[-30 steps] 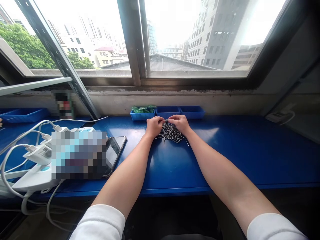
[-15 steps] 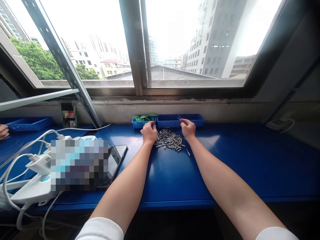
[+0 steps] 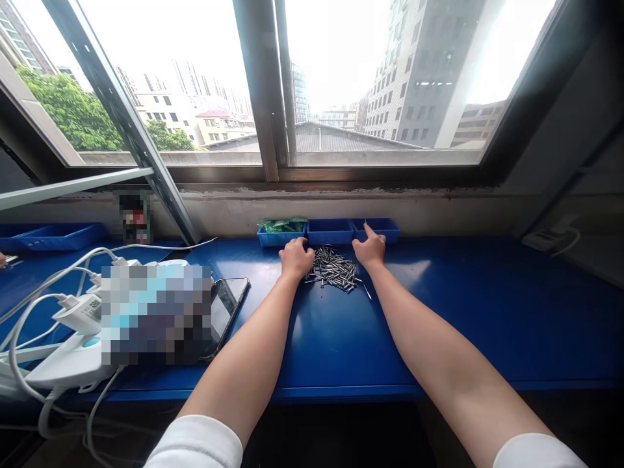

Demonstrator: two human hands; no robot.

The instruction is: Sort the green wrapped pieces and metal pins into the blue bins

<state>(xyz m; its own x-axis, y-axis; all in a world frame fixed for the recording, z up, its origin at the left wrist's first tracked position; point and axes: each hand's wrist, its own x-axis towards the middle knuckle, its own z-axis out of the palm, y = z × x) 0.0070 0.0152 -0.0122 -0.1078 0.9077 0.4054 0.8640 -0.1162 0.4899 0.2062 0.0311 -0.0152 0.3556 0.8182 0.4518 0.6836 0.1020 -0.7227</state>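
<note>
Right index finger [image 3: 369, 230] extended, tip over the right blue bin [image 3: 391, 233]; right thumb [image 3: 357, 243] lower, spread apart from it near the middle blue bin [image 3: 329, 233]. At the index fingertip, a pale sliver, too small to name; beneath the other fingers, cannot tell. Right hand [image 3: 372, 249] just beyond the far right edge of the metal pin pile [image 3: 336, 270]. Left hand [image 3: 295, 259] palm down at the left edge of the same pile, fingers bent, thumb close to the nearest pins; tips partly hidden, so holding or not, cannot tell. Between the hands: slim silver-and-dark pins, heaped crosswise on the blue worktop [image 3: 468, 305]. Apart on the near right side, 1 stray pin [image 3: 367, 292]; at the near edge, another 1 pointing toward the wearer. Behind the pile, 3 bins in a row, the left blue bin [image 3: 275, 240] filled with green plastic packets [image 3: 283, 225]. Left of the left forearm, a dark smartphone [image 3: 228, 307], partly under a pixelated patch; beyond it, a white power strip [image 3: 61, 365] with chargers and white cables [image 3: 14, 351]. Farther left, a blue tray [image 3: 63, 240] and, at the frame edge, a bit of another person's hand [image 3: 2, 260]. Past the bins, a window [image 3: 341, 170].
</note>
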